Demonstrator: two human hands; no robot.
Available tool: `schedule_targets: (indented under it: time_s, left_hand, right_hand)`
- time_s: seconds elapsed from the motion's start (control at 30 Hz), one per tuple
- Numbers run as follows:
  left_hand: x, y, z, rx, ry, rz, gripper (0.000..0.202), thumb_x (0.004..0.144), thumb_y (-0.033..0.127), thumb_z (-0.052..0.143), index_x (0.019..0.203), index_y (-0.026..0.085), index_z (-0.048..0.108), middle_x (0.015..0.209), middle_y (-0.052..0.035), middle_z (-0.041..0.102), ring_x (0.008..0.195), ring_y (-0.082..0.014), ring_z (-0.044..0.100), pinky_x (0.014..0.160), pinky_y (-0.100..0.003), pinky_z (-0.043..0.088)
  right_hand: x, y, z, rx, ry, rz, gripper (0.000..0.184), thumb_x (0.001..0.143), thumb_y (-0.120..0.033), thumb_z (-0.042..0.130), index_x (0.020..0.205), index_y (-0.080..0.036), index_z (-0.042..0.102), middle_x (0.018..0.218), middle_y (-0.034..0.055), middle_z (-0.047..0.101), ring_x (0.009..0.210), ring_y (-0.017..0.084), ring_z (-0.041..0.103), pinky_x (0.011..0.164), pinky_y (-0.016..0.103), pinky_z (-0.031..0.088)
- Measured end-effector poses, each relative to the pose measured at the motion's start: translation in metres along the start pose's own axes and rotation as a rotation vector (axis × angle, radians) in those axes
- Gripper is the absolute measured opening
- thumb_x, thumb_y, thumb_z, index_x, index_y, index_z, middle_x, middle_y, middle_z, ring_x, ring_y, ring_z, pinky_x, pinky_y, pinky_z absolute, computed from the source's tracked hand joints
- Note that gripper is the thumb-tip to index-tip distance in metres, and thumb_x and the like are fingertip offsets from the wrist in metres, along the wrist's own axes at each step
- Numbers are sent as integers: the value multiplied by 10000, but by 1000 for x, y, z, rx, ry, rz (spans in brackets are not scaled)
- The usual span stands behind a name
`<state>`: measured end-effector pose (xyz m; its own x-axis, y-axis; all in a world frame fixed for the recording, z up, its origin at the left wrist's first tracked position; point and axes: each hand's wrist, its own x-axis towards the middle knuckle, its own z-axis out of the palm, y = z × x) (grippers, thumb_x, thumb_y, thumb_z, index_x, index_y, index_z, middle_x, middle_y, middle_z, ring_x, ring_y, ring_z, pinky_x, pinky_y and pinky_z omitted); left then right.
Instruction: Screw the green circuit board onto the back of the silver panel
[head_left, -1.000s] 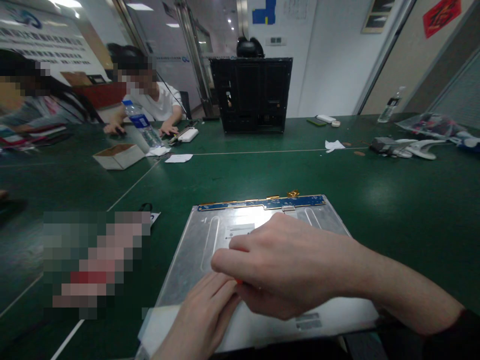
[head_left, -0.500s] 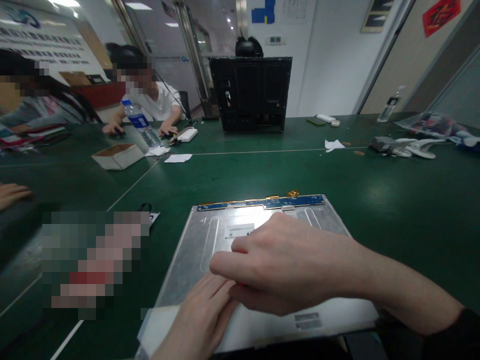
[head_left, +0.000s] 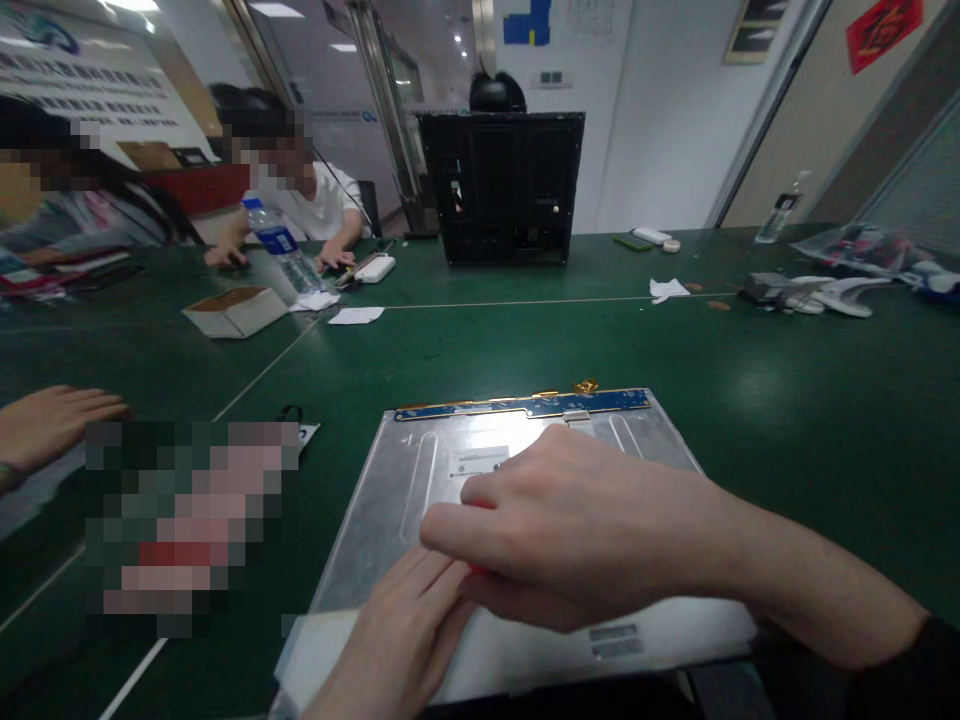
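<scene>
A silver metal display panel [head_left: 405, 480] lies back-side up on the green table in front of me, with a blue circuit strip [head_left: 525, 405] along its far edge. My left hand [head_left: 405, 640] rests flat on the panel's near left part, fingers stretched out together. My right hand [head_left: 570, 530] crosses above it, its fingers pinched round a small red-orange tool whose tip just shows under the fingers. The tool's tip meets the panel beside my left fingertips.
A black monitor housing [head_left: 502, 185] stands upright at the far side. A water bottle [head_left: 281, 245], an open cardboard box [head_left: 236, 310] and paper scraps lie to the left, where two people sit. Another person's hand [head_left: 52, 420] rests at the left edge. White parts [head_left: 817, 295] lie at the right.
Another person's hand has slid into view from the left edge onto the table. My own hands have barely shifted on the panel.
</scene>
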<state>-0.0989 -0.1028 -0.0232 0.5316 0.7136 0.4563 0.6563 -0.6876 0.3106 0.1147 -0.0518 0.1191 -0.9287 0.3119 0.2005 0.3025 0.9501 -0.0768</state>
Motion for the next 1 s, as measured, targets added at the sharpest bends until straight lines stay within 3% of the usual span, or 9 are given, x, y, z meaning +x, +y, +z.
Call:
schedule_targets:
  time_s: [0.13, 0.3, 0.43, 0.9, 1.0]
  left_hand:
    - [3, 2, -1, -17, 2, 11, 250, 956, 212, 389, 802, 219, 586, 729, -38, 634, 717, -211, 645, 666, -301, 542]
    - [3, 3, -2, 6, 4, -9, 222, 953, 216, 382, 845, 217, 575, 760, -40, 627, 716, -210, 647, 643, -290, 539]
    - [3, 3, -2, 1, 7, -13, 239, 950, 229, 397, 778, 222, 563, 698, -35, 612, 697, -216, 646, 648, -302, 545]
    - [2, 3, -2, -16, -15, -8, 308, 962, 223, 382, 726, 218, 579, 725, -37, 649, 719, -205, 651, 694, -318, 556]
    - [-2, 0, 1, 1, -15, 1, 288, 962, 232, 390, 751, 217, 586, 760, -43, 660, 766, -215, 664, 691, -320, 562]
  right_hand:
    - [0, -2, -2, 35, -3, 11, 184, 871, -219, 489, 1049, -174, 474, 794, -13, 617, 547, 113, 395, 474, 295, 174]
    - [-1, -1, 0, 1, -15, 18, 173, 948, -316, 422, 1043, -188, 486, 750, -11, 615, 551, 123, 422, 481, 300, 176]
    - [0, -1, 0, -8, -17, 16, 133, 928, -259, 444, 1029, -184, 486, 753, -18, 613, 550, 115, 425, 484, 299, 167]
    - [-1, -2, -3, 68, -34, -17, 270, 830, -190, 521, 1095, -169, 470, 887, 13, 615, 599, 121, 430, 482, 297, 198]
    - [0, -2, -3, 45, -30, -13, 204, 878, -219, 488, 1078, -179, 487, 871, 12, 618, 600, 121, 445, 484, 295, 195]
